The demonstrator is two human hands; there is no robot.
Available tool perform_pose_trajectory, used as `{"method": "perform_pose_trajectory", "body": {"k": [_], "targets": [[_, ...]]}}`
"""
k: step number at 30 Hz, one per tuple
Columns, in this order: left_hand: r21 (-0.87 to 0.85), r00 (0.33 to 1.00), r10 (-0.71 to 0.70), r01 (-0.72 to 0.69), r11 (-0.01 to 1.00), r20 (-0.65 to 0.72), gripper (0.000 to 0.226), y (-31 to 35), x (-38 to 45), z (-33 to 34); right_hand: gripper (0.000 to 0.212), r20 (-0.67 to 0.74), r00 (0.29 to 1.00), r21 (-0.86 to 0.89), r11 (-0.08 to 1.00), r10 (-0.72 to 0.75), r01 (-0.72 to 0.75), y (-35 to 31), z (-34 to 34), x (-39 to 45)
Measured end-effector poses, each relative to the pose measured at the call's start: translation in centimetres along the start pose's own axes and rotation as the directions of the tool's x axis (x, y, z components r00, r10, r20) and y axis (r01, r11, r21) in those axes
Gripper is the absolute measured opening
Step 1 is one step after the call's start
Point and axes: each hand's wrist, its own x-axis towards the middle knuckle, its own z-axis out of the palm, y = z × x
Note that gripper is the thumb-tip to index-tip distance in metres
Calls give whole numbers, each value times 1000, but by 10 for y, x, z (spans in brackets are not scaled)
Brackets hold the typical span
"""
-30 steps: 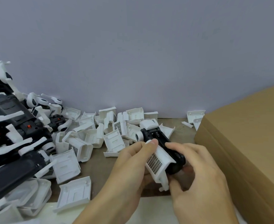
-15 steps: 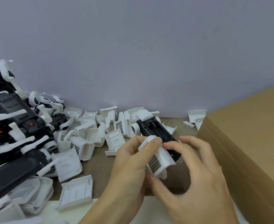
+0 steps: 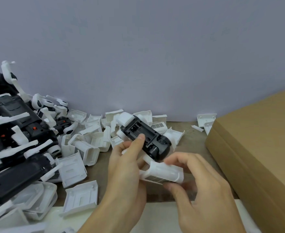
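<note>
Head view, left to right: assembled black-and-white units (image 3: 12, 132) are lying heaped at the left of the table (image 3: 194, 140), with loose white covers (image 3: 81, 197) spreading beside them. At centre the left hand (image 3: 126, 174) is gripping the black body (image 3: 146, 140) above the table, thumb pressing its open, ribbed face. The right hand (image 3: 204, 190) is pinching a white vented cover (image 3: 163, 174) between thumb and fingers, just below the body's rounded end — apparently the fitting step. Next, the cover's mouth likely needs aligning with that end, then a firm push. A cardboard box (image 3: 256, 148) is standing at right.
</note>
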Motion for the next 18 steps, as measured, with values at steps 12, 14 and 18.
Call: {"method": "perform_pose_trajectory", "body": {"k": [12, 14, 18], "targets": [[485, 907, 303, -414, 770, 293, 29, -10, -1, -6, 50, -67, 996, 74, 996, 58, -53, -3, -5, 2], [498, 909, 232, -388, 775, 348, 27, -10, -2, -6, 53, -83, 994, 87, 994, 76, -69, -3, -5, 2], [458, 915, 134, -312, 832, 379, 27, -9, -2, -5, 52, -115, 974, 221, 961, 196, -167, 1, -4, 3]]}}
